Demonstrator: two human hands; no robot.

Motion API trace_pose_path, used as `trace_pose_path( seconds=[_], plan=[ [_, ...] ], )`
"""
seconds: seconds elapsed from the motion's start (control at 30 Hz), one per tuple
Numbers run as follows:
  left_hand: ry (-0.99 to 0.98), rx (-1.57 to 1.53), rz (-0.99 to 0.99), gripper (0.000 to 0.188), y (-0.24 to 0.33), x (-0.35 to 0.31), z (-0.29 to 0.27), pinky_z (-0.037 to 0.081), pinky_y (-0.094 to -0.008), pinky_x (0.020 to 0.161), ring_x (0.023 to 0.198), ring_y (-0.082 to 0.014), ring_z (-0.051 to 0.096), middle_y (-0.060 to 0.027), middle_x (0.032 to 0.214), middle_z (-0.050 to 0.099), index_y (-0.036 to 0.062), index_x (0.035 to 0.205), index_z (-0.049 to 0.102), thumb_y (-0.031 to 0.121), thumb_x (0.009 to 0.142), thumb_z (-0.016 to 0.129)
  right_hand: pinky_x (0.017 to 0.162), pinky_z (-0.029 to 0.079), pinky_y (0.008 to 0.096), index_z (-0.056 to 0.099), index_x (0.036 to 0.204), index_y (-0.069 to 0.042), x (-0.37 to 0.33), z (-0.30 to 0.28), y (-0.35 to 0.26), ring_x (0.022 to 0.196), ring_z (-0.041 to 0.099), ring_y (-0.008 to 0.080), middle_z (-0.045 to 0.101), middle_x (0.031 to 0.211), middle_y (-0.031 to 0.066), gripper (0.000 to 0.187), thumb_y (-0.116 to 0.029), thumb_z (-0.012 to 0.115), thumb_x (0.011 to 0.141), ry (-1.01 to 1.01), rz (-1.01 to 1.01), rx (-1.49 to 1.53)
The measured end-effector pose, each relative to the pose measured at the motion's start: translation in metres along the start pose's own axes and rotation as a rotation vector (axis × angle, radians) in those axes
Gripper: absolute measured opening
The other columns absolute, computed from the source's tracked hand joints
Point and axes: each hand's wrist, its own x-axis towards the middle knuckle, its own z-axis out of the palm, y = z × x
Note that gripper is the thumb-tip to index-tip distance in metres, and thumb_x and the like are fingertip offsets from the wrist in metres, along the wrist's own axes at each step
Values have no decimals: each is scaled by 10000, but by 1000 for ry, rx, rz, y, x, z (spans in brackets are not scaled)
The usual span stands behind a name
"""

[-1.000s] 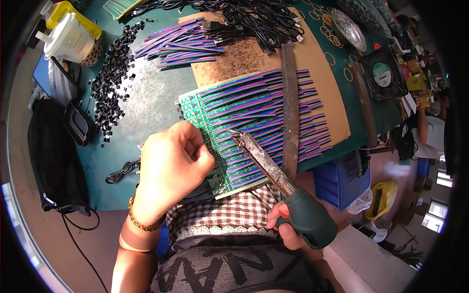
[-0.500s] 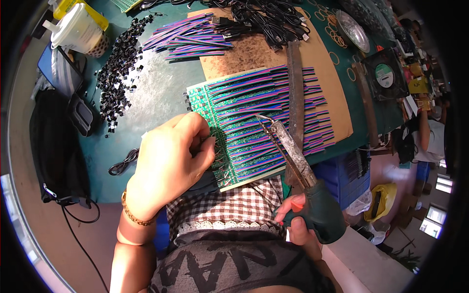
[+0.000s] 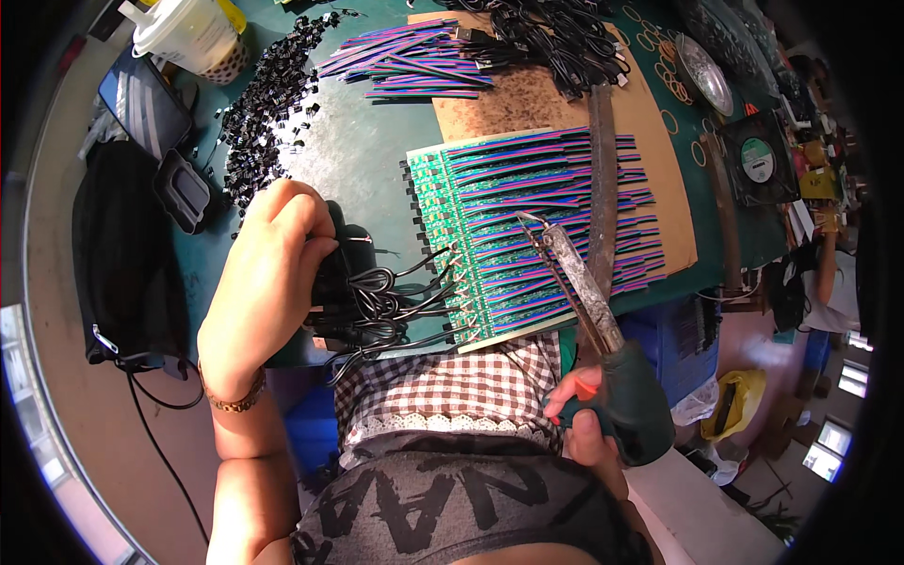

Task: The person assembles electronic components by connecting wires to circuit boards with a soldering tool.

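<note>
Several black cables [image 3: 377, 306] were bunched in the left hand [image 3: 268, 273], which was clenched around their thick ends while the thin leads fanned out to the right and met the near edge of a green circuit panel [image 3: 452, 235]. That panel lay on the desk [image 3: 348, 151] just right of the left hand, its rows covered with short ribbon wires [image 3: 546, 202] in purple, green and blue that ran off its far side onto a sheet of brown cardboard [image 3: 659, 141]. The right hand [image 3: 603, 414], wearing a dark fingerless glove, was closed around the orange handles of a pair of scissors [image 3: 570, 273], whose worn blades pointed up and away from it with their tips over the panel, near the cable leads but apart from them. A long rusty metal bar [image 3: 603, 169] rested across the ribbon wires beyond the blades. Farther from the left hand, up the desk, sat a heap of small black connectors [image 3: 268, 104], a loose pile of ribbon wires [image 3: 414, 61] and a tangle of black leads [image 3: 556, 33]. To the left hand's outer side lay a black bag [image 3: 118, 245], and a white plastic jug [image 3: 188, 33] stood beyond it.
</note>
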Motion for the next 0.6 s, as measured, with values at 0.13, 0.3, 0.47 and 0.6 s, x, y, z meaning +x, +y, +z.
trace_pose_path(
  seconds=[0.13,0.3,0.47,0.6],
  plan=[
    [130,-262,-63,118,0,7,0,439,-289,649,684,-191,507,-79,792,510,-5,898,507,-85,837,568,545,506,311,447,1082,54,-2,2,-1,577,569,181,562,779,153,428,-295,596,885,24,-12,-20],
    [257,-274,165,105,13,28,-11,397,-227,593,639,-108,473,-29,760,526,8,948,643,-38,857,621,683,508,292,545,1025,39,-1,-8,-12,745,605,168,596,845,108,217,-32,579,823,-190,146,-63],
    [-32,-214,209,101,36,49,-15,407,-253,529,584,-122,510,-57,717,547,-27,849,658,-63,755,653,678,496,311,481,1112,-25,6,-9,-17,767,591,178,575,895,125,272,-78,569,861,-242,148,8],
    [-302,-158,2,59,23,72,10,443,-251,575,648,-78,548,-77,719,619,-36,839,629,10,807,649,750,492,344,391,1284,-98,14,-7,-30,862,574,199,545,996,161,379,-149,531,935,-339,185,59]
  ],
)
